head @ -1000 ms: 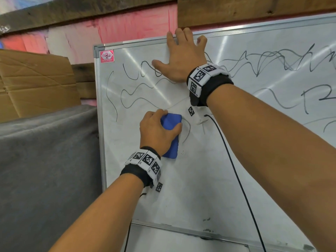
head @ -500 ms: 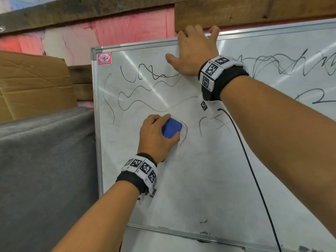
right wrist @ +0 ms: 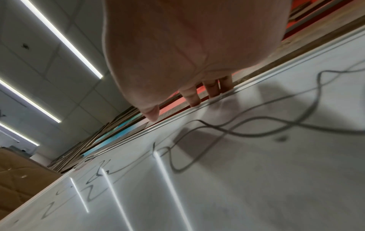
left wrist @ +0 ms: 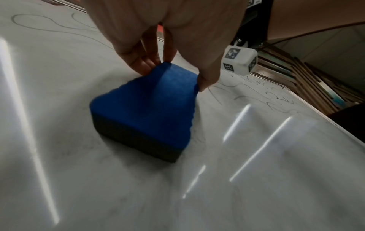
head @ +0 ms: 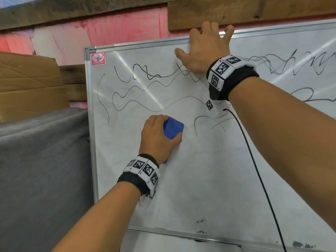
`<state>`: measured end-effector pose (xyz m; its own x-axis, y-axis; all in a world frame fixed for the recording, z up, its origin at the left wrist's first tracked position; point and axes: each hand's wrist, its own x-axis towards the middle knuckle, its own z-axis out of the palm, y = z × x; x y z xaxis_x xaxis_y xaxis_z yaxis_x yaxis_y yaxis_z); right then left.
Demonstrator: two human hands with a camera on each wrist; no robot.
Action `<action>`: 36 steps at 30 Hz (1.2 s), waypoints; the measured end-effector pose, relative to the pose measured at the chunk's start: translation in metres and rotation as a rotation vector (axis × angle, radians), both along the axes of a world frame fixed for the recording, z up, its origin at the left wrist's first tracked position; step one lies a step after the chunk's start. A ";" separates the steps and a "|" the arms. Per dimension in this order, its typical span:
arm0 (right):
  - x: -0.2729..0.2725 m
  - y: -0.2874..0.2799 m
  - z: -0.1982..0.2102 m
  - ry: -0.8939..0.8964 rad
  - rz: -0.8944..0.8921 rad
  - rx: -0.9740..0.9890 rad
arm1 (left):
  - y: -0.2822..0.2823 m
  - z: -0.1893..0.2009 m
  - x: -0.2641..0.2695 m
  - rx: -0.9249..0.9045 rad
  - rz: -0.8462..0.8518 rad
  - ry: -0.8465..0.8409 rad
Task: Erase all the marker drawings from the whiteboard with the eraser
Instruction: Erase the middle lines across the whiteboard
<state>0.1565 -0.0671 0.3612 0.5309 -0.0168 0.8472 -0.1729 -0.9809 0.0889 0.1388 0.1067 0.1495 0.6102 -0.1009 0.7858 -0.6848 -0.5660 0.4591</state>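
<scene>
Slid left off a now-gone short stroke, eraser [head: 172, 130] pinched in left hand [head: 158, 139] flat on board [head: 200, 179], right hand [head: 205, 50] open-fingered on far edge; near half wiped, scribbles [head: 145, 88] across far half left.

A pink-and-white painted wall [head: 116, 31] is seen across the top of the frame, crossed by dark wooden planks [head: 251, 10]. At left, brown cardboard [head: 31, 84] is set above a grey cloth [head: 41, 170]. Strip lights [right wrist: 59, 36] are visible overhead.
</scene>
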 end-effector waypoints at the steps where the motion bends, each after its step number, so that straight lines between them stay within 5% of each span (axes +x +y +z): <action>1: 0.000 -0.002 -0.003 -0.001 0.004 0.018 | -0.002 -0.002 -0.002 0.014 0.001 0.006; 16: -0.006 -0.017 -0.019 -0.046 0.084 0.018 | -0.016 0.013 -0.002 -0.076 0.016 0.074; 23: -0.004 -0.021 -0.018 -0.036 0.108 0.020 | -0.008 -0.024 -0.011 0.099 -0.017 0.102; 29: -0.004 -0.019 -0.019 -0.038 0.108 0.028 | -0.004 0.000 -0.005 0.043 0.050 0.077; 36: -0.001 -0.022 -0.021 -0.043 0.108 0.021 | -0.006 -0.030 -0.013 0.254 -0.015 0.083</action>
<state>0.1552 -0.0886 0.3398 0.4942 0.0206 0.8691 -0.0690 -0.9956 0.0628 0.1262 0.1009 0.1192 0.6683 -0.2976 0.6818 -0.6599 -0.6603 0.3586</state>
